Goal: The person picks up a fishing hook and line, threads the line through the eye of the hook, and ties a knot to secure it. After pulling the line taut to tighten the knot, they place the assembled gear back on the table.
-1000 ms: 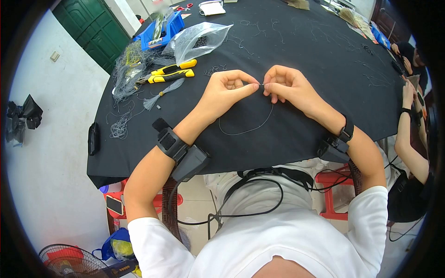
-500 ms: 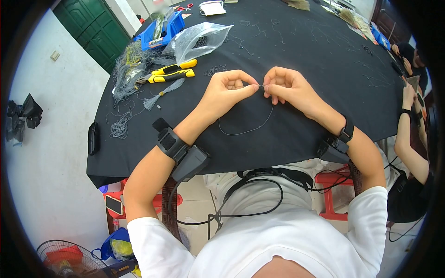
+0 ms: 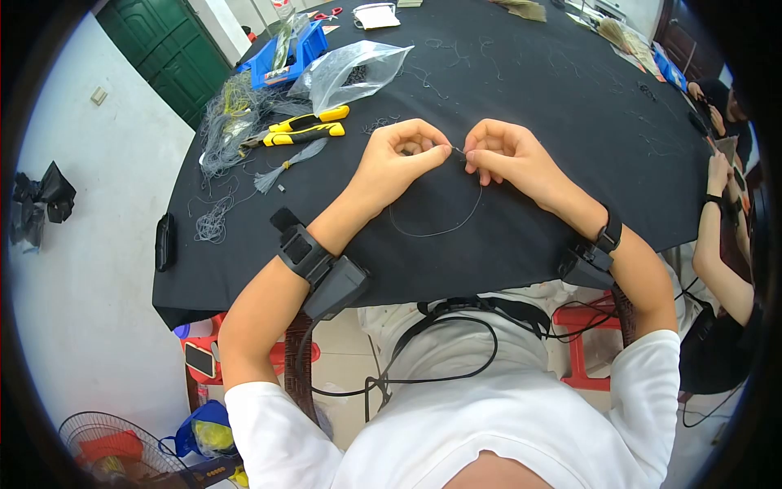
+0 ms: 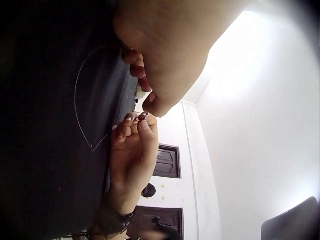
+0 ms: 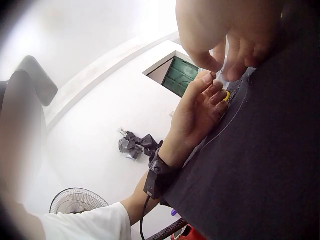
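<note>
My left hand (image 3: 397,161) and right hand (image 3: 515,156) meet over the black tablecloth, fingertips a small gap apart. Between them runs a thin grey line (image 3: 432,235), pinched by thumb and forefinger on each side, its slack hanging in a wide loop towards me. A tiny dark curved piece (image 4: 143,116) shows at the right fingertips in the left wrist view; its exact kind I cannot tell. The same loop of line appears as a pale curve in both wrist views. Other fingers of both hands are curled inward.
Left of my hands lie yellow-black pliers (image 3: 305,134), a tied grey bundle (image 3: 285,165) and tangled line (image 3: 213,224). Behind them are a clear plastic bag (image 3: 350,69) with small dark bits and a blue bin (image 3: 305,50). Another person's arms (image 3: 717,196) are at the right edge.
The left fingertips have shifted slightly left and up, so the gap between the hands shows a little wider. The loop's left side has moved slightly right. Both hands keep their pinch.
</note>
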`<state>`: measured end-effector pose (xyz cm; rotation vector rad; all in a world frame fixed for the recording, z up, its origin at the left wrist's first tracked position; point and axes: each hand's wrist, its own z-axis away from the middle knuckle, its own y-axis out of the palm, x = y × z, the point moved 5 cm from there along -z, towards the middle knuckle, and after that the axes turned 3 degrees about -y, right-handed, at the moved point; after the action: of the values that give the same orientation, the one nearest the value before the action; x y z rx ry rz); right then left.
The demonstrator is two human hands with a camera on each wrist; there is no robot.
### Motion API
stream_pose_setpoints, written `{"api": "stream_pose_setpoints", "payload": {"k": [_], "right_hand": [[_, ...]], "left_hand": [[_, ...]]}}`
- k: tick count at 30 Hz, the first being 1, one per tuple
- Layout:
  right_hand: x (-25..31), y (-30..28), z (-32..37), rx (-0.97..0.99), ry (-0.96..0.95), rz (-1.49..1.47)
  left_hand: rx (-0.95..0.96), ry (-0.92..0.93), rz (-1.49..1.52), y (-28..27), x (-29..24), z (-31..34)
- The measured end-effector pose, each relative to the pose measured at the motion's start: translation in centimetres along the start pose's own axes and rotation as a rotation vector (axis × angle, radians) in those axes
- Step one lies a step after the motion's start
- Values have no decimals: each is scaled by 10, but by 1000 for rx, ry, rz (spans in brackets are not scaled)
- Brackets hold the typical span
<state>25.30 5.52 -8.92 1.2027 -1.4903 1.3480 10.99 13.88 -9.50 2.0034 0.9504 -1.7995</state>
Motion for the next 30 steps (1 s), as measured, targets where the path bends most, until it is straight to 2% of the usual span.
{"api": "stream_pose_setpoints", "payload": {"k": [7,10,13,16,19,22,30], "right_hand": [[2,0,0,-20,-49,-8],[3,-5,-1,-48,-117,146],[17,-14,4,-72,-89,516],[14,-19,7,-13,73,648],[13,-11,8,41,63,639],[13,-5,8,21,-82,744],[9,-8,6,36,-59,608]], "left_hand": [[-106,13,158,-5,-2,2],[-141,25,142,-8,-1,2],[-140,17,137,-8,-1,3],[-145,13,130,-9,0,2],[-152,4,135,-8,-1,3],[-141,-4,133,-8,1,2],[-147,9,122,-8,-2,3]]}}
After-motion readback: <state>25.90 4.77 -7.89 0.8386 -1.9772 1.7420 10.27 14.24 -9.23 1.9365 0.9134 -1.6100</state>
